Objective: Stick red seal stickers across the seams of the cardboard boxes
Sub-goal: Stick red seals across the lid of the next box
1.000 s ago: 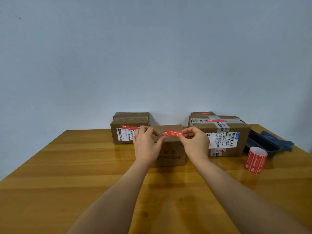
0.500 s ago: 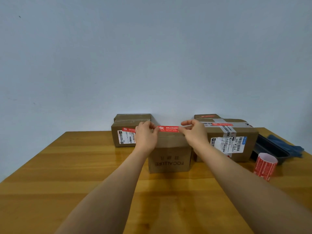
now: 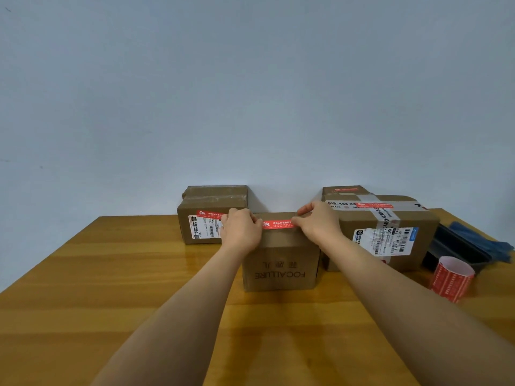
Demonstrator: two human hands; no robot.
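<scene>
On the left of the table [image 3: 117, 274], against the wall, the left box [image 3: 211, 215] already carries a red seal near its top front edge, so it looks done. Next comes the left hand [image 3: 241, 232], its grip closed in a pinch on the left end of the red seal sticker [image 3: 277, 224], fingers curled over the top of the middle box [image 3: 280, 260]. The sticker is stretched flat and level along that box's upper front edge, at or just above the cardboard; whether it has touched down cannot be told. The right hand [image 3: 317, 224] pinches the sticker's other end in the same way, thumb and fingertips closed on it. The step in hand appears to be placing this seal across the middle box's seam. The next move calls for lowering it evenly, keeping it taut so it does not wrinkle, then pressing it down from the centre outward. Just beside the middle box stands the right box [image 3: 390, 235], taped and already bearing a red seal on top, which leaves the right hand little side room. Further right, the sticker roll [image 3: 451, 278] stands near the table's right edge, in front of a dark tray [image 3: 457, 246]. The near half of the table gives the arms free room.
</scene>
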